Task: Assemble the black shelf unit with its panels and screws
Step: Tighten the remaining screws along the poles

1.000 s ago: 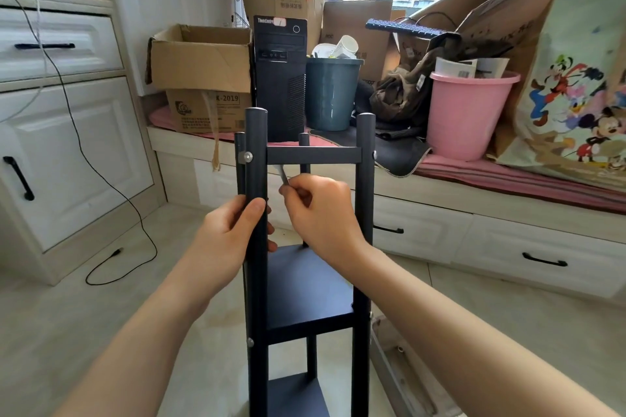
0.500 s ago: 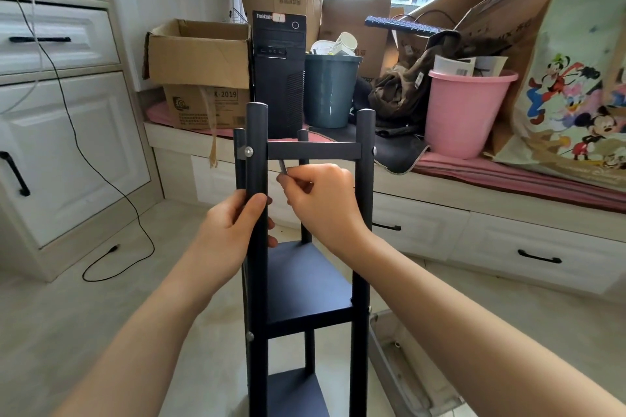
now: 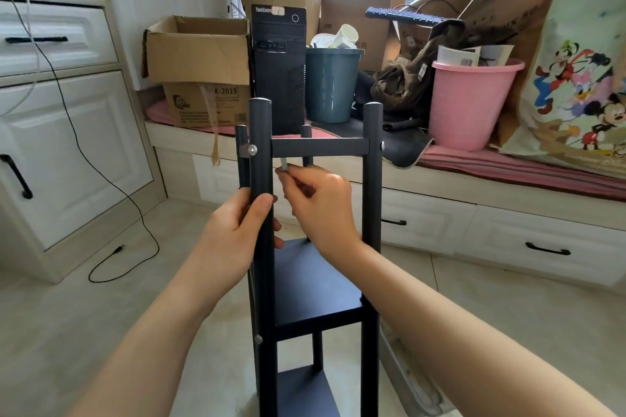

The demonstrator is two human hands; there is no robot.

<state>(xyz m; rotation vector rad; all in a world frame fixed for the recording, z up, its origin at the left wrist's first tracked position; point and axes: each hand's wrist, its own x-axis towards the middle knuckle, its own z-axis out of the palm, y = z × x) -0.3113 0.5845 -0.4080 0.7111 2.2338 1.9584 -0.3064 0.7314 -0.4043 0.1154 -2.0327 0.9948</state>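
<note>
Two bare forearms, no sleeves; left grip [image 3: 237, 230], right grip [image 3: 321, 203].

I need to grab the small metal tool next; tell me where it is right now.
In the head view, the small metal tool is pinched in the right hand, just under the shelf's top crossbar, beside the near left post.

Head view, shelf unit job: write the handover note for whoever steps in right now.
Left hand: grips the near-left post of the black shelf unit, steadying it.
Right hand: pinches a small metal tool just under the top crossbar.
Done: unit stands upright, two shelf panels fitted, screws visible in the front posts.
Left: the top level has no panel yet; whether the top joint is tight cannot be told.
</note>
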